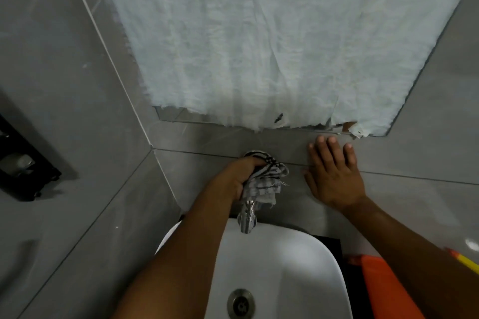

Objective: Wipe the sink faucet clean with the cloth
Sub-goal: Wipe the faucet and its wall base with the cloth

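A chrome faucet [247, 217] comes out of the grey tiled wall above a white sink [280, 261]. Only its spout and part of its round wall flange show. My left hand [239, 176] is closed around a grey-and-black striped cloth [267, 181], which is bunched over the upper part of the faucet near the wall. My right hand [334, 176] lies flat on the wall tile to the right of the faucet, fingers spread, holding nothing.
A mirror [259, 46] covered with white paper hangs above the faucet. A black wall rack [23, 163] sits on the left wall. An orange item [383, 285] stands right of the sink. The sink drain [241, 304] is near the bottom edge.
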Demonstrator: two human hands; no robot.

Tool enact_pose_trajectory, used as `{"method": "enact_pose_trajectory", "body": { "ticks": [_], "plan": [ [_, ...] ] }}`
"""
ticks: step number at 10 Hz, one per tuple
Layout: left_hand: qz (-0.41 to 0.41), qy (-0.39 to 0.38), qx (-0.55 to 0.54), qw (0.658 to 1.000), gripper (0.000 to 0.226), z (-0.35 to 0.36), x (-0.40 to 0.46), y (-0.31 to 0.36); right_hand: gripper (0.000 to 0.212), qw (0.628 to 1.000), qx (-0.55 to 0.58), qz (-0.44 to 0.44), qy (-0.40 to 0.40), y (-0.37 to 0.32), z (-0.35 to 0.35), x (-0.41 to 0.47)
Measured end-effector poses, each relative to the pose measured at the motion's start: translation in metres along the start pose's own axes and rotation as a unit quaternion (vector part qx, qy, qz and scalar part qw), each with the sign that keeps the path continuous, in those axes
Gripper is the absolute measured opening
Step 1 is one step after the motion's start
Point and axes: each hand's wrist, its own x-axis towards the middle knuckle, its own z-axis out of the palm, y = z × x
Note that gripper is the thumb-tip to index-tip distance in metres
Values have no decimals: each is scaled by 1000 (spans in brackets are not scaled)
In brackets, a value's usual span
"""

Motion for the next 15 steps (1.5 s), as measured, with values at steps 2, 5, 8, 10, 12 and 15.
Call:
{"method": "enact_pose_trajectory", "body": {
  "ticks": [2, 5, 8, 10, 12, 15],
  "plan": [
    [226, 349, 388, 822, 51, 28, -14, -66, 80, 1000, -10, 8, -6, -1, 0, 3],
    [251, 116, -249, 928, 13, 24, -38, -166, 83, 1000, -9, 17, -9, -1, -3, 4],
    [36, -51, -594, 802, 70, 13, -31, -147, 84, 1000, -7, 8, -24, -1, 0, 2],
    [117, 55, -470, 873, 39, 20, -26, -149, 84, 1000, -7, 12, -23, -2, 0, 2],
    [75, 51, -467, 880, 43, 21, -24, -152, 83, 999, -11, 17, -29, -2, -1, 3],
    [105, -93, -588, 797, 48, 23, -31, -160, 80, 999, -14, 17, -27, -2, -7, 6]
  ]
}}
